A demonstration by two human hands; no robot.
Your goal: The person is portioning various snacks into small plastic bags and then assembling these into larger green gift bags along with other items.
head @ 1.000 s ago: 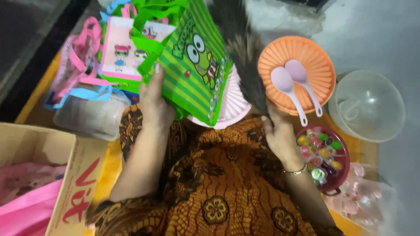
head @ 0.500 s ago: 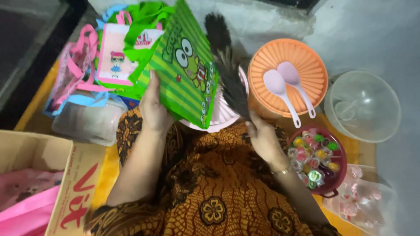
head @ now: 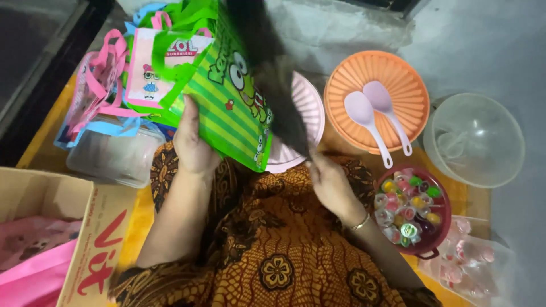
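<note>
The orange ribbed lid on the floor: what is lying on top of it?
Two pale pink spoons lie side by side on the orange ribbed lid, bowls up, handles pointing off its near edge. Whatever sits beneath the lid is covered and cannot be seen.

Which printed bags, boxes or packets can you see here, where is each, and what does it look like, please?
Green striped bag: held by left hand, cartoon frog print.
Pink-and-white bag: behind it, doll picture, green handles.
Cardboard box: bottom left, tan, red lettering.
Clear packets: bottom right, pink contents.
</note>
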